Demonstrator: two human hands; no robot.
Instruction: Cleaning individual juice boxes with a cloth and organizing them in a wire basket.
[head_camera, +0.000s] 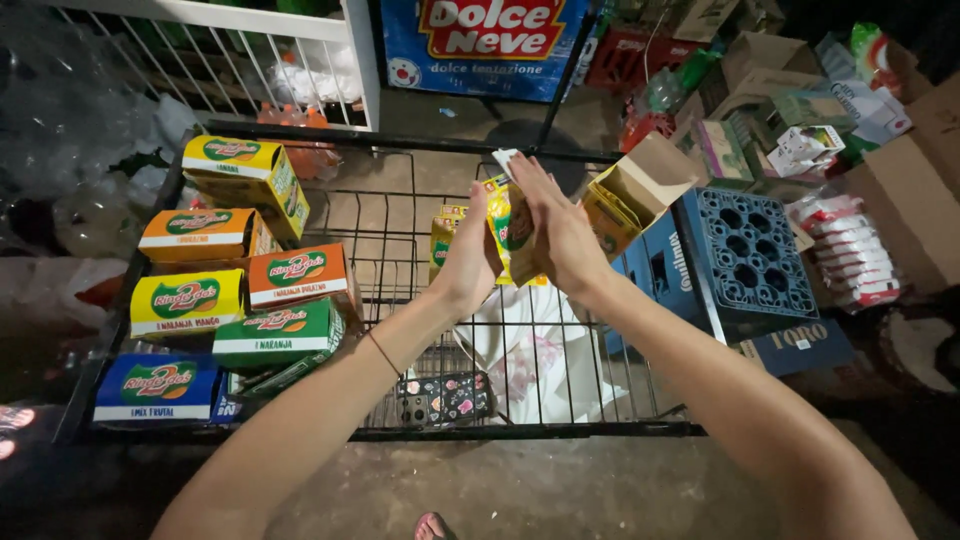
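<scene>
Above a black wire cart (400, 145), my two hands press a small stack of flat yellow packets (510, 235) between their palms. My left hand (468, 262) pushes on the stack's left side; my right hand (555, 230) lies flat against its right side, fingers straight and pointing away from me. Just right of the hands sits an open yellow carton (640, 195) with its flaps up, resting by the cart's right rim.
Several coloured drink cartons (245, 290) in yellow, orange, green and blue fill the cart's left side. A patterned phone (445, 398) and a white bag (530, 345) lie in the cart. A blue plastic crate (745, 255) and cardboard boxes (910, 190) stand to the right.
</scene>
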